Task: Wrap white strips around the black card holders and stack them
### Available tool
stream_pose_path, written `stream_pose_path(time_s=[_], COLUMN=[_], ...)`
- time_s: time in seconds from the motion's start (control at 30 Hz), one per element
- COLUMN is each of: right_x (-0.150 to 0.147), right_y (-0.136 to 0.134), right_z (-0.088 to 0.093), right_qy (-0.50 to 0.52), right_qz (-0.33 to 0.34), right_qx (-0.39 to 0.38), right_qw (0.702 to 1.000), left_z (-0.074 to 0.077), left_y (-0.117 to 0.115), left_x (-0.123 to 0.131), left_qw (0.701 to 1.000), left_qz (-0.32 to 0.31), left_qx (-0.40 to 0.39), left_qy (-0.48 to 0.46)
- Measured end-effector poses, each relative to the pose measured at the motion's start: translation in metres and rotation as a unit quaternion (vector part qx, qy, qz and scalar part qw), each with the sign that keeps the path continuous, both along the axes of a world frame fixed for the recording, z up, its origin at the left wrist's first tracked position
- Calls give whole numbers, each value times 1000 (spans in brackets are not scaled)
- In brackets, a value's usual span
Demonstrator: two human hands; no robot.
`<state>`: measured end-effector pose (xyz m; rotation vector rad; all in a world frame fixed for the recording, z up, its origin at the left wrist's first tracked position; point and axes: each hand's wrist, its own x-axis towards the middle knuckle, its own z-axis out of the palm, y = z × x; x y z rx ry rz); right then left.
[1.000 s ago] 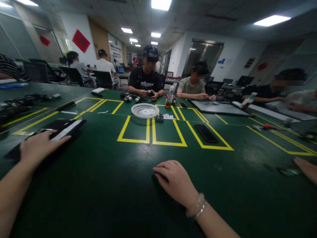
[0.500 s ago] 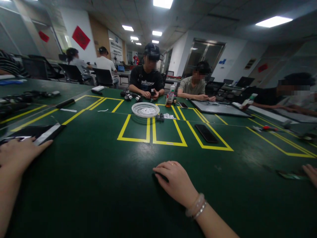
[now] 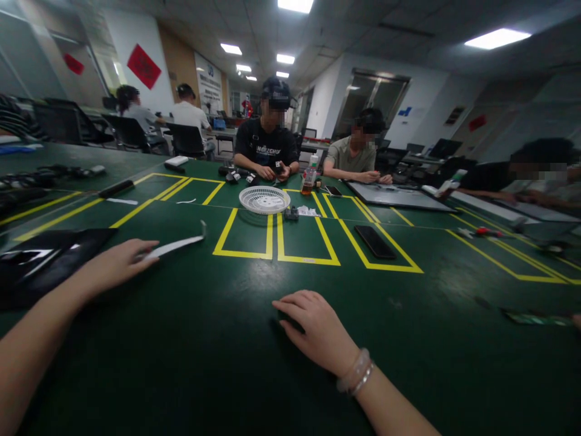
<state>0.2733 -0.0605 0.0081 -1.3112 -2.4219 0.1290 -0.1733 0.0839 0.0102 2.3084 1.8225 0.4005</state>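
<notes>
My left hand (image 3: 118, 261) pinches one end of a narrow white strip (image 3: 178, 244) between thumb and fingers. The strip points right, its far end curling up above the green table. Left of that hand, partly behind the forearm, lies a glossy black flat bag or sheet (image 3: 27, 266). My right hand (image 3: 314, 327) hovers at or rests on the table's near middle, holding nothing, thumb apart from loosely bent fingers; whether it touches the surface I cannot tell. A bracelet (image 3: 356, 370) circles that wrist.
Yellow tape outlines (image 3: 308, 260) mark the table. Beyond my hands stand a white round basket (image 3: 264, 200), a bottle (image 3: 308, 178) and a black phone (image 3: 374, 241). A green board (image 3: 535, 318) lies far right. Several people sit opposite, one in a black shirt (image 3: 261, 142).
My left hand has moved right, off the black item, carrying the white strip that lay across it. My right hand has barely moved.
</notes>
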Motion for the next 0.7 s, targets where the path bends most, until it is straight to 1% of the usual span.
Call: stream_pose_path(time_s=[0.07, 0.1, 0.17, 0.23, 0.3, 0.37, 0.43, 0.47, 0.53, 0.57, 0.6, 0.67, 0.7], right_x=[-1, -1, -2, -3, -4, -5, -4, -4, -2, -1, -1, -1, -1], right_y=[0, -1, -1, -2, -3, -3, -4, -3, -3, -2, -2, -1, 0], right_z=[0, 1, 1, 2, 2, 3, 4, 5, 7, 7, 8, 7, 7], right_qy=[6, 5, -1, -10, -18, -25, -25, -24, -20, -17, -14, -6, -2], right_qz=[1, 0, 5, 30, 54, 60, 48, 39, 22, 14, 8, -2, -7], right_qx=[12, 16, 17, -8, -44, -65, -63, -58, -44, -35, -26, -8, 0], right_qw=[1000, 1000, 1000, 999, 997, 996, 997, 997, 999, 999, 1000, 1000, 1000], left_z=[3, 4, 5, 4, 2, -1, -2, -2, -1, -1, -2, -7, -12], left_y=[-18, -30, -55, -77, -90, -90, -77, -67, -42, -29, -18, -1, 5], left_x=[48, 72, 115, 146, 162, 162, 148, 137, 104, 83, 59, 5, -22], left_qw=[993, 987, 959, 928, 912, 912, 930, 944, 976, 987, 992, 990, 982], left_qz=[-113, -159, -281, -368, -409, -409, -367, -328, -213, -146, -70, 31, 94], left_qx=[-19, -14, -18, -20, -14, -5, 5, 14, 49, 68, 103, 140, 162], left_qy=[-12, -17, -38, -48, -44, -33, -26, -25, -19, -11, 3, 11, 11])
